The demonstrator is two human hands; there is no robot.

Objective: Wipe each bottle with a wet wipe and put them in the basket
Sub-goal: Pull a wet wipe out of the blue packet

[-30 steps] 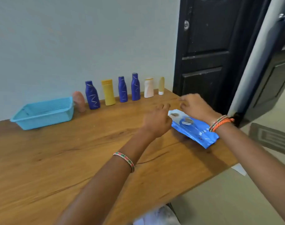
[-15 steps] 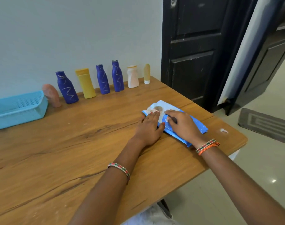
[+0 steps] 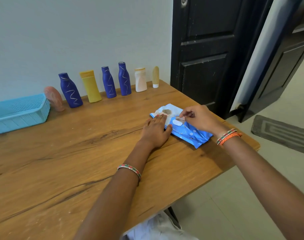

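Wet-wipe pack being opened; all bottles awaiting wiping.

The blue wet-wipe pack (image 3: 182, 126) is lying flat near the counter's (image 3: 78, 161) right edge, its long axis running diagonally from far-left to near-right. The left hand (image 3: 155, 131) is pressing down on the pack's left end with fingers straight and flat. The right hand (image 3: 198, 118) is poised over the pack's middle, thumb and forefinger pinching the white seal flap (image 3: 178, 122), remaining fingers curled. The right hand is judged the nearer to the opening, so the peel would fall to it. Seven bottles, from the pink bottle (image 3: 55, 99) to the small beige tube (image 3: 155, 77), are standing along the wall, well apart from both hands. The light-blue basket (image 3: 21, 116) is sitting at far left, just beside the pink bottle.
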